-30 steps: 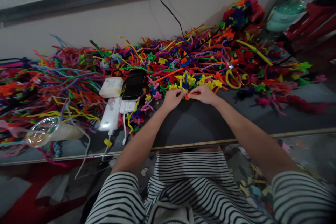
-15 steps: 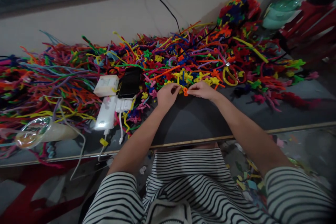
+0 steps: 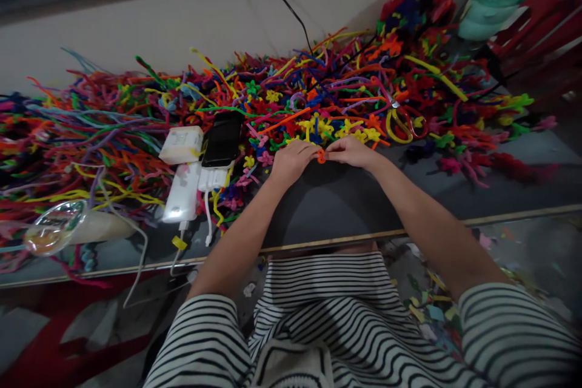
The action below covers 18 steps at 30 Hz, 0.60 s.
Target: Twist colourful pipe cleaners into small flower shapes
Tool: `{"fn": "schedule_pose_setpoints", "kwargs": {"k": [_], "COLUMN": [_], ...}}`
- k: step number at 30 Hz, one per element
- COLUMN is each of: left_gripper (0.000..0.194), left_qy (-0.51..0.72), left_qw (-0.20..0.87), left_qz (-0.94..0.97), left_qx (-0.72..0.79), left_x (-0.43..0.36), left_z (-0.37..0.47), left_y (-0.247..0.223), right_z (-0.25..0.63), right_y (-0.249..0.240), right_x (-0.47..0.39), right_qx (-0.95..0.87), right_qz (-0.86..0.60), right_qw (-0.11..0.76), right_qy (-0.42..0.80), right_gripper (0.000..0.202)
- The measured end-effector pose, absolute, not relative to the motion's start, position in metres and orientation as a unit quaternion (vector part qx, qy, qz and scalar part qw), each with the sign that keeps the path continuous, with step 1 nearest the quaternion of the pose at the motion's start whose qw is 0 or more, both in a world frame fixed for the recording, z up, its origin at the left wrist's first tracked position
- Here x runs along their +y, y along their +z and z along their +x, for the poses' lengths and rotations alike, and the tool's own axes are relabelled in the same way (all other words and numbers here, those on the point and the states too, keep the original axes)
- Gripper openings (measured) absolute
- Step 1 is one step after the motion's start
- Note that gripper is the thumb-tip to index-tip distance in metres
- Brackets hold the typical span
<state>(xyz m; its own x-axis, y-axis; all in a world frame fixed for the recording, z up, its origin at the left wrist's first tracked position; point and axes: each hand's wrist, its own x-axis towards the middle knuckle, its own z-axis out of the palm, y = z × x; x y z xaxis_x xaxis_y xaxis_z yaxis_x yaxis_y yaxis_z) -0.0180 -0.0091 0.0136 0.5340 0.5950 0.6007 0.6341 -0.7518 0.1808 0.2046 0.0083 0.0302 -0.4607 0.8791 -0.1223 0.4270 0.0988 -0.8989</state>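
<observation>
Between my fingertips is a small orange pipe cleaner [image 3: 321, 157] bent into loops. My left hand [image 3: 294, 160] is closed, its fingers pressed together at the left side of the orange piece. From the right, my right hand [image 3: 350, 152] pinches the same piece between thumb and fingers. Just beyond my hands lie yellow pipe-cleaner flowers [image 3: 317, 126]. Scissors [image 3: 400, 124] with yellow and red handles rest to the right of them, blades partly covered by the pile.
A large pile of coloured pipe cleaners [image 3: 136, 127] runs along the wall. Left of my hands are a black phone [image 3: 222, 140], a white power bank [image 3: 182, 191] with cables, and a white box [image 3: 181, 144]. A plastic cup [image 3: 91, 227] lies on its side near the table's front edge.
My left fingers have closed over further and now lie flatter against the orange pipe cleaner. My right hand keeps its pinch. The view has shifted slightly.
</observation>
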Motion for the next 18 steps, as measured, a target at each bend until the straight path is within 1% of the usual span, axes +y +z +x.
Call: {"fn": "schedule_pose_setpoints", "kwargs": {"k": [9,18], "left_gripper": [0.028,0.032], "left_qy": [-0.333,-0.351], "left_qw": [-0.047,-0.029], "left_qz": [-0.879,-0.883], "left_qx": [-0.338,-0.309], "left_x": [-0.0035,-0.0012], "left_z": [-0.0174,-0.0131], "left_y": [0.0074,0.0088], "right_z": [0.2049,0.2067], "right_y": [0.0312,0.0292], "right_x": [0.0092,0.0097], "right_qx": [-0.717,-0.697], "right_qz": [-0.448,-0.434], "right_qw": [0.231,0.254], "right_qy": [0.482,0.511], "right_gripper": [0.046,0.051]}}
